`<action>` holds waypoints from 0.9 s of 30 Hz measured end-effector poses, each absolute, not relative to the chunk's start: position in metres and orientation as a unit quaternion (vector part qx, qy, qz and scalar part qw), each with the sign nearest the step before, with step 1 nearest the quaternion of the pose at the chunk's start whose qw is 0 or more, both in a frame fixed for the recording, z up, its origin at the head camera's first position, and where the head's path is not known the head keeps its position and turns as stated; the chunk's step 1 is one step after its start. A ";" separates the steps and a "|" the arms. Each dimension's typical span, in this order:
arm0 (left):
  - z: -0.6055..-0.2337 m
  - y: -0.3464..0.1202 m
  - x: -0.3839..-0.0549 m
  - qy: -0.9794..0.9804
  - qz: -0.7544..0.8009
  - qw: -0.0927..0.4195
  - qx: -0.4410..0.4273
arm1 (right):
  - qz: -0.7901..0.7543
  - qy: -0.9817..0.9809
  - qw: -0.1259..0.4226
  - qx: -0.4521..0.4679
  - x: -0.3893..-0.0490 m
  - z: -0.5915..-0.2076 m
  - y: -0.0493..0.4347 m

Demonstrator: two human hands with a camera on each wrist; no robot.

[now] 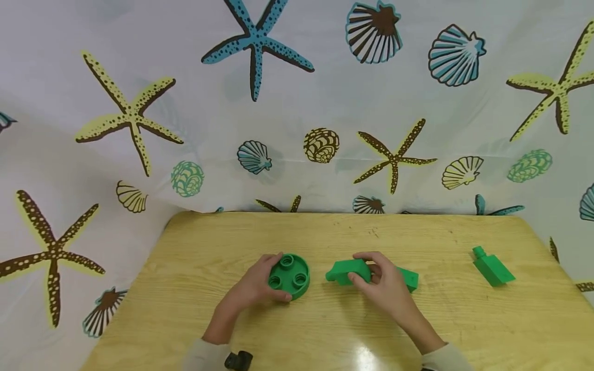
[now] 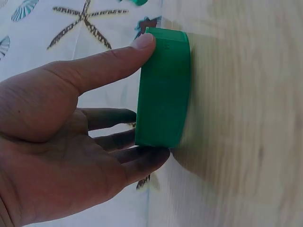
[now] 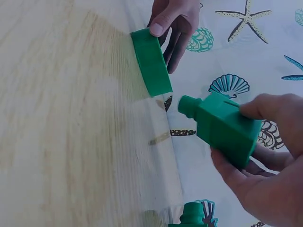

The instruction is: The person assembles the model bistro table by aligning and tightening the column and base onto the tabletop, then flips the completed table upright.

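Note:
On the left, my left hand (image 1: pixel 254 285) grips a round green disc (image 1: pixel 290 274) by its edge, thumb on the near side and fingers on the far side. Three ringed sockets show on its upper face. The left wrist view shows its smooth side wall (image 2: pixel 163 94), down at the table. My right hand (image 1: pixel 389 288) holds a green block (image 1: pixel 347 269) between thumb and fingers, to the right of the disc. A knob-like stub (image 3: pixel 190 107) on the block's narrow end points toward the disc, with a gap between them.
A second green block (image 1: pixel 410 279) lies on the wooden table (image 1: pixel 209 237) just right of my right hand, partly hidden by it. Another green block (image 1: pixel 494 270) with a stub lies farther right. A cloth (image 1: pixel 297 103) printed with starfish and shells hangs behind the table.

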State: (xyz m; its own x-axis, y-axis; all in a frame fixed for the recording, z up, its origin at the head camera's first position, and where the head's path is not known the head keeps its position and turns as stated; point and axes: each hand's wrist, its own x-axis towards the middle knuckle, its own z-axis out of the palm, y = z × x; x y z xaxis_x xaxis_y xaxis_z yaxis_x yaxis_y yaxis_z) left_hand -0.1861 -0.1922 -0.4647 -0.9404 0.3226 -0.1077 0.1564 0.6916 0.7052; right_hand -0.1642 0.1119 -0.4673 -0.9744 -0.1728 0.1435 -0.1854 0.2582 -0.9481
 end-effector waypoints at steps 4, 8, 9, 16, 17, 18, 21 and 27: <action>-0.465 -0.168 -0.178 0.914 0.369 0.105 0.133 | 0.612 -0.780 0.069 0.108 -0.167 -0.465 0.118; -0.468 -0.148 -0.173 0.911 0.379 0.090 0.137 | 0.614 -0.772 0.105 0.127 -0.173 -0.465 0.119; -0.469 -0.145 -0.173 0.910 0.380 0.085 0.143 | 0.619 -0.767 0.106 0.133 -0.174 -0.465 0.119; -0.475 -0.136 -0.177 0.904 0.387 0.081 0.162 | 0.649 -0.733 0.101 0.180 -0.177 -0.467 0.119; -0.475 -0.135 -0.178 0.902 0.390 0.082 0.166 | 0.650 -0.731 0.100 0.181 -0.177 -0.468 0.120; -0.475 -0.135 -0.178 0.900 0.393 0.083 0.169 | 0.650 -0.731 0.099 0.181 -0.176 -0.469 0.121; -0.477 -0.133 -0.177 0.893 0.403 0.090 0.177 | 0.654 -0.729 0.091 0.180 -0.172 -0.473 0.123; -0.477 -0.131 -0.177 0.889 0.407 0.089 0.190 | 0.669 -0.714 0.083 0.188 -0.170 -0.477 0.119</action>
